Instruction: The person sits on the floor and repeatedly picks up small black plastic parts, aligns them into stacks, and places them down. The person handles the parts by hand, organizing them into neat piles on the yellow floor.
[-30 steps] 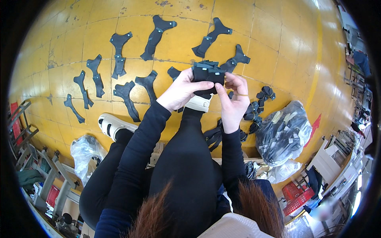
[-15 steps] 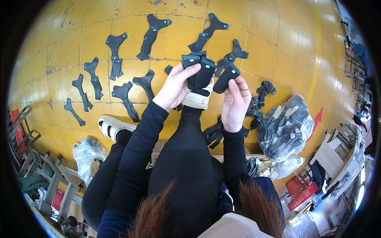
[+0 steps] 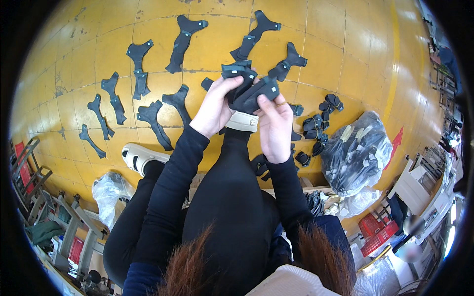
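Observation:
My left hand (image 3: pixel 216 106) is closed on a small stack of black fabric pieces (image 3: pixel 237 70) with teal edges and pale labels, its thumb pressed on top. Between the thumb and fingers of my right hand (image 3: pixel 275 130) is another black fabric piece (image 3: pixel 253 97), which lies against the stack and partly covers it. Both hands are above my cream clog (image 3: pixel 242 122). Beyond them, Y-shaped black fabric pieces lie on the floor, among them one far piece (image 3: pixel 183 43) and one at right (image 3: pixel 292 56).
Rolled black bundles (image 3: pixel 313 126) lie on the yellow tiled floor (image 3: pixel 59 111) at right, beside a large clear bag (image 3: pixel 356 153) of dark pieces. Another clear bag (image 3: pixel 109 192) sits at left. Red crates (image 3: pixel 377 241) and metal frames (image 3: pixel 74 232) stand near the edges.
My right hand has moved left, bringing its fabric piece from apart to against the stack, and that piece has tilted. My left hand stays nearly in place, still gripping the stack.

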### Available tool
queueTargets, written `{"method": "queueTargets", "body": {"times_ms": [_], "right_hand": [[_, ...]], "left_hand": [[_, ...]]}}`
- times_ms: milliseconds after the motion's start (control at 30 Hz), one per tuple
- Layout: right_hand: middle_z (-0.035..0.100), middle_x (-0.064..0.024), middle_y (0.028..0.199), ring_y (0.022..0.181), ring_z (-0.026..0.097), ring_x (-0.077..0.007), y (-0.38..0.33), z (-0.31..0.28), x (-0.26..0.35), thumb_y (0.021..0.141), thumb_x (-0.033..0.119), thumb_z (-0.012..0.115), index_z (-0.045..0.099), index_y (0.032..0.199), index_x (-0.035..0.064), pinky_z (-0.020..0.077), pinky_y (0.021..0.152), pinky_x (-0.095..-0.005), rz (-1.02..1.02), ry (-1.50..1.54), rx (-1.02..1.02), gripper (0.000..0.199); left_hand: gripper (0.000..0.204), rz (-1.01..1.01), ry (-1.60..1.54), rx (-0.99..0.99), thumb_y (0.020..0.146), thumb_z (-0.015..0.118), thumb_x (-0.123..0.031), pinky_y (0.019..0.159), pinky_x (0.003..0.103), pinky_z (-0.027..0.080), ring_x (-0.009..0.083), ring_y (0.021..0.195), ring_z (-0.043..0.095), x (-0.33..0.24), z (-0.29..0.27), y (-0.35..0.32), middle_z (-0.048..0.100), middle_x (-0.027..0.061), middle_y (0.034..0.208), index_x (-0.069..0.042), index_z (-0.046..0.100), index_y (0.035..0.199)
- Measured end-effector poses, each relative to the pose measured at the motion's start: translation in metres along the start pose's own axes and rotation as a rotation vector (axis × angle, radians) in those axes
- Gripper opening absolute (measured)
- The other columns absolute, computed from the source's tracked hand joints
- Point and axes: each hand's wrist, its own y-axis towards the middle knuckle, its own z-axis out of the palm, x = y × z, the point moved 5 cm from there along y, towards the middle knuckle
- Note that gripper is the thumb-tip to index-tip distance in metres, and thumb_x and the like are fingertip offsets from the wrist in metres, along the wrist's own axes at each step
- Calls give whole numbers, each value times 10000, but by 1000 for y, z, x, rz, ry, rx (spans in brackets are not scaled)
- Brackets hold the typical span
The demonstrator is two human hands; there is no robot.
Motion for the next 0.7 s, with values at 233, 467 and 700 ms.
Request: {"method": "queueTargets", "body": {"times_ms": [233, 467, 700], "right_hand": [[633, -88, 1068, 1003, 581, -158, 1, -12, 12, 891, 23, 499, 573, 1067, -1, 422, 914, -300, -63, 125, 90, 192], [646, -67, 1040, 947, 601, -124, 3, -13, -4, 857, -21, 584, 573, 1060, 5, 447, 869, -255, -104, 18, -39, 205], [614, -94, 1099, 1028, 572, -151, 9, -30, -21, 867, 9, 555, 521, 1133, -8, 432, 905, -284, 52, 77, 58, 268]], "left_hand": [[310, -36, -16, 55, 936, 483, -141, 911, 338, 495, 218, 1046, 609, 0, -4, -1, 610, 141, 1121, 28, 489, 1195], [281, 36, 237, 5, 897, 599, -110, 912, 278, 449, 130, 1035, 585, 13, -5, -6, 620, 52, 1106, -17, 551, 1158], [428, -75, 179, 41, 989, 426, -348, 947, 323, 443, 151, 1096, 551, 21, -16, -7, 576, 69, 1168, -39, 453, 1285]]}}
